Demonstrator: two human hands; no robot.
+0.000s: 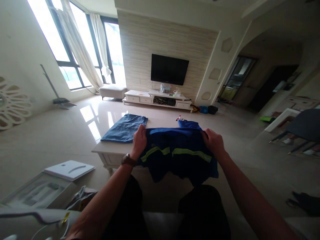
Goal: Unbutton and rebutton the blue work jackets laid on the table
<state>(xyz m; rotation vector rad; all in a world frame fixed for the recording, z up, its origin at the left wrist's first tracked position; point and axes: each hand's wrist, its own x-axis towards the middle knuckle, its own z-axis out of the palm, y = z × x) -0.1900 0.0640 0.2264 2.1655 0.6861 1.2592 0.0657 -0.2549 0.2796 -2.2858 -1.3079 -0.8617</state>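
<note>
I hold a dark blue work garment (175, 160) with a yellow-green reflective stripe across it, stretched between both hands over the near edge of a low white coffee table (110, 154). My left hand (139, 140), with a wristwatch on its wrist, grips the garment's left top edge. Gripping the right top edge is my right hand (212, 141). The garment's lower part hangs off the table toward my knees. A second blue garment (125, 128) lies folded flat on the table's left side.
A small bottle (179, 118) stands at the table's far edge. Beyond are a white TV stand (157, 98) and a wall-mounted TV (169, 69). A white box (70, 169) sits on the floor at left. A dark chair (303, 125) stands at right.
</note>
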